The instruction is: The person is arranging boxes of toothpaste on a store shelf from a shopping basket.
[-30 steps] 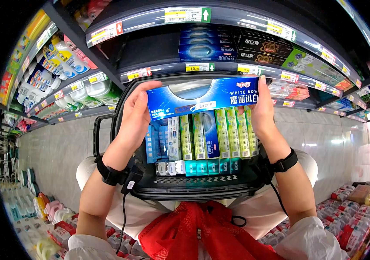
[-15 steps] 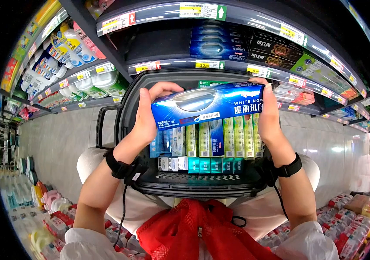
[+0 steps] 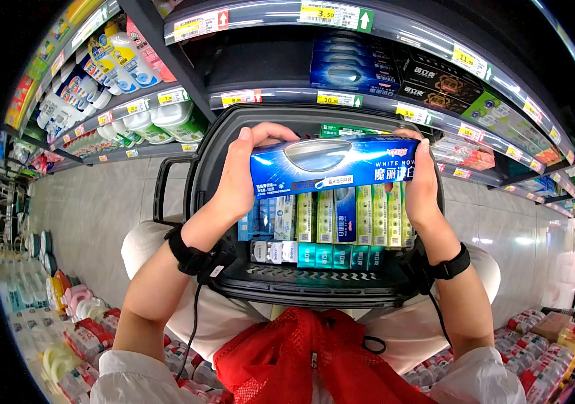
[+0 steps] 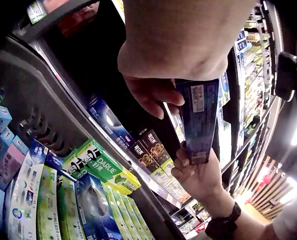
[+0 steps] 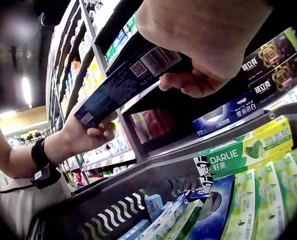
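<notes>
Both hands hold a blue toothpaste box by its two ends, above a black basket. The left hand grips the left end with thumb and fingers; the right hand grips the right end. In the left wrist view the back of the box faces the camera, and the right wrist view shows its barcode side. Beneath it the basket holds upright green boxes, a blue box, light blue boxes, and small teal boxes. A green Darlie box lies along the far side.
Beyond the basket, a shelf carries stacked blue boxes and black boxes. Bottles stand on the left shelf. Packed bottles lie at the lower right, and the person's knees flank the basket.
The held box has shifted slightly right in the head view, with both hands on it; its front tilted and then levelled somewhat. The shelves and basket also sit further right in the view.
</notes>
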`<action>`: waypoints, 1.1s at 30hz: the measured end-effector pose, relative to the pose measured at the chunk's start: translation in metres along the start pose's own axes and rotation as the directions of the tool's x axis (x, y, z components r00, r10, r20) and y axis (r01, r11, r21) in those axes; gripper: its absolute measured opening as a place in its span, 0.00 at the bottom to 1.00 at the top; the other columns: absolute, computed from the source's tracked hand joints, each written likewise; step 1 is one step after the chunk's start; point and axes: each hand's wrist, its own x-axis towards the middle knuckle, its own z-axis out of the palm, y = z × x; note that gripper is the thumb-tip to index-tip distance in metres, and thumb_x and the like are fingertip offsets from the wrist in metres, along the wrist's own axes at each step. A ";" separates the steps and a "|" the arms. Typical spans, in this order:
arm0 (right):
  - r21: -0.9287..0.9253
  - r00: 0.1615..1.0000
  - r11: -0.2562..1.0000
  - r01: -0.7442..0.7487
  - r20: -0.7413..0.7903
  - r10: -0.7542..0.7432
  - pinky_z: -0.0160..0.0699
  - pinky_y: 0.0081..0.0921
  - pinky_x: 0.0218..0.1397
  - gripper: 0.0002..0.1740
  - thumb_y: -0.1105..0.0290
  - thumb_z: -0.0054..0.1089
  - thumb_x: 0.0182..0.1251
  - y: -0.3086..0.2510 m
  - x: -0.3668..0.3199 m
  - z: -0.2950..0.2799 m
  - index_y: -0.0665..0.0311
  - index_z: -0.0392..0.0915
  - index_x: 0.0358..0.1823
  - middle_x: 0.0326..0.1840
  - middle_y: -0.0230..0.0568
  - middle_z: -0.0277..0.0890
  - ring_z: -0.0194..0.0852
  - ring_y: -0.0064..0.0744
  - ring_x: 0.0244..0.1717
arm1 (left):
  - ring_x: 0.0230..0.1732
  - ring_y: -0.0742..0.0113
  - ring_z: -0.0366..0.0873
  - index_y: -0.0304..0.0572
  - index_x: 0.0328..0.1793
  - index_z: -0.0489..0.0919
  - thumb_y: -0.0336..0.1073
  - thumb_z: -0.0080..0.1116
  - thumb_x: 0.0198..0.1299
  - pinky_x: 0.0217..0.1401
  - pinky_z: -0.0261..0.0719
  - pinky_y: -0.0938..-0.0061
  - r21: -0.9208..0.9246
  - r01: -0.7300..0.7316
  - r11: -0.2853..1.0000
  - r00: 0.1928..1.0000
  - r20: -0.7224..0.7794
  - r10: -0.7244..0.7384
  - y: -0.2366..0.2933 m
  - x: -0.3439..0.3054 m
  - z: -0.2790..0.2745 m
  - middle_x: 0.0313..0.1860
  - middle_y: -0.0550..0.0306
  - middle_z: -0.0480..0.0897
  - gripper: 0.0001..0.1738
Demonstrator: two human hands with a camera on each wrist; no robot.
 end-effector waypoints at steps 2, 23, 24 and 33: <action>-0.018 1.000 1.000 0.004 0.023 -0.003 0.66 0.17 0.21 0.27 0.50 0.23 0.71 0.004 0.001 -0.004 0.65 0.64 0.49 0.29 0.37 0.70 0.67 0.21 0.21 | 0.37 0.68 0.76 0.32 0.44 0.72 0.58 0.19 0.64 0.44 0.71 0.78 0.007 -0.008 1.000 1.000 -0.005 0.008 0.001 0.000 0.000 0.35 0.48 0.79 0.36; -0.362 0.946 0.876 0.319 0.072 -0.315 0.69 0.28 0.47 0.23 0.64 0.49 0.64 -0.009 0.011 0.004 0.69 0.60 0.56 0.53 0.51 0.64 0.69 0.39 0.45 | 0.47 0.58 0.74 0.32 0.50 0.72 0.28 0.63 0.44 0.51 0.69 0.72 0.779 -0.272 0.565 0.961 0.191 0.200 -0.001 0.036 -0.014 0.45 0.48 0.76 0.24; -0.349 0.947 0.882 0.317 0.074 -0.312 0.69 0.28 0.46 0.25 0.64 0.49 0.63 -0.012 0.011 0.003 0.70 0.59 0.57 0.53 0.51 0.64 0.69 0.37 0.43 | 0.48 0.56 0.74 0.32 0.50 0.72 0.28 0.63 0.44 0.52 0.69 0.71 0.800 -0.277 0.532 0.956 0.174 0.236 -0.004 0.050 -0.016 0.45 0.47 0.76 0.24; -0.245 0.993 0.963 0.111 0.067 -0.098 0.68 0.26 0.49 0.26 0.61 0.43 0.68 -0.011 0.016 -0.005 0.68 0.52 0.61 0.56 0.49 0.63 0.71 0.31 0.44 | 0.52 0.48 0.71 0.40 0.56 0.71 0.37 0.59 0.50 0.54 0.68 0.65 0.939 -0.319 0.131 0.910 0.265 0.318 -0.038 0.210 -0.024 0.50 0.42 0.74 0.25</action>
